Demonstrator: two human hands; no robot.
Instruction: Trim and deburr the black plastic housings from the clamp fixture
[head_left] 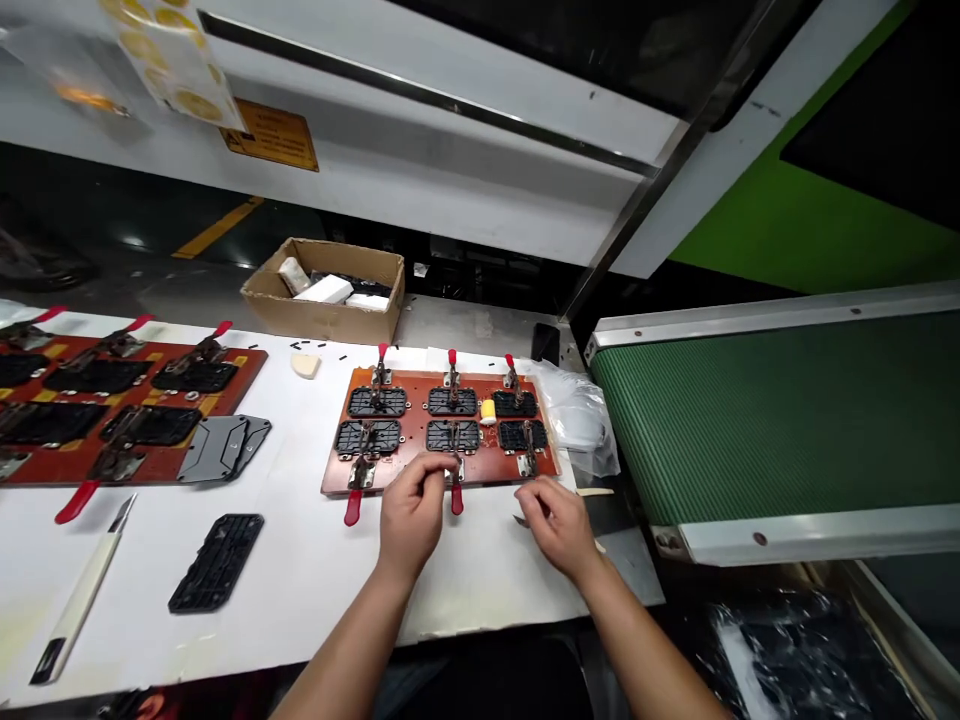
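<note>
Holds the left hand point(412, 510) over the near edge of the red-brown board point(416, 402), with thumb and bent index finger drawn close at the near middle clamp point(457, 497) — cannot tell of any touch, nor of anything pinched between. Curls the right hand point(556, 522) just off the board's near right side, with a dark pointed tip point(520, 521) jutting out on its left; cannot tell between a grip on it and mere overlap. In the middle of the white sheet point(315, 580), the board, set with six black ribbed plates point(360, 403) and a yellow-and-white spool point(488, 412). Beside it at right, a clear plastic bag point(579, 420). Well to the left — a second board point(247, 375), a loose black plate point(216, 563) and a pale-handled knife point(82, 600).
</note>
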